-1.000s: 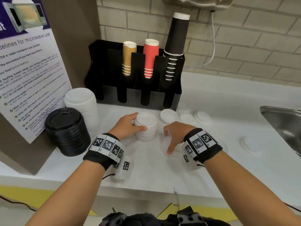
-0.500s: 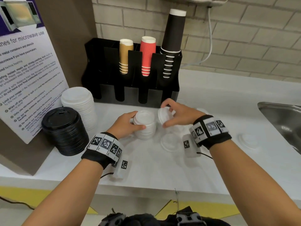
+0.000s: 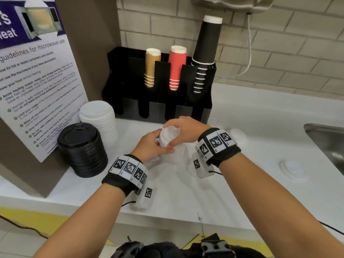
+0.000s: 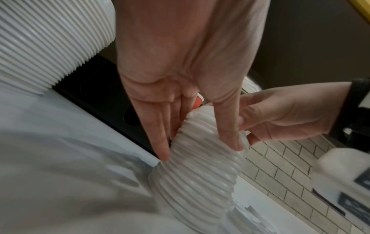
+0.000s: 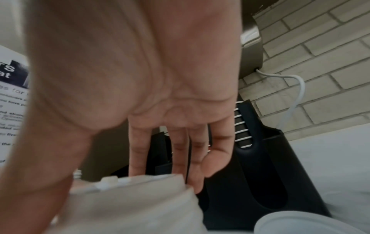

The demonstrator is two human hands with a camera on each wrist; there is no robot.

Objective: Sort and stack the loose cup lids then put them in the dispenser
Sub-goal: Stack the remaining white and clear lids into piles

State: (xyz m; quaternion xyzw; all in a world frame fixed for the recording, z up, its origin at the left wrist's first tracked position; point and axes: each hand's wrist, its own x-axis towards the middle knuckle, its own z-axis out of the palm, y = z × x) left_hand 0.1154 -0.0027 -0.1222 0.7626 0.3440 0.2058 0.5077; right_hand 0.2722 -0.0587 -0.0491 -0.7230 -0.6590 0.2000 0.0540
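From the head camera I see my left hand (image 3: 150,146) wrapped around the side of the small stack of white ribbed plastic cup lids (image 3: 168,138), which stands on the white countertop (image 3: 186,192), while my right hand (image 3: 184,130) curls over the top of that stack, fingertips on the uppermost lid. Just behind the grip stands the black slotted cup dispenser (image 3: 160,108); to its left sit a taller stack of white lids (image 3: 98,121) and a stack of black lids (image 3: 81,149), and well off to its right lies one loose white lid (image 3: 292,169). From the left wrist, the left fingers (image 4: 160,134) and thumb press the ribbed stack (image 4: 200,174) between them (a firm hold), the right hand (image 4: 280,114) pinching its upper rim. From the right wrist, the right fingers (image 5: 180,150) reach down onto the stack's top (image 5: 130,197).
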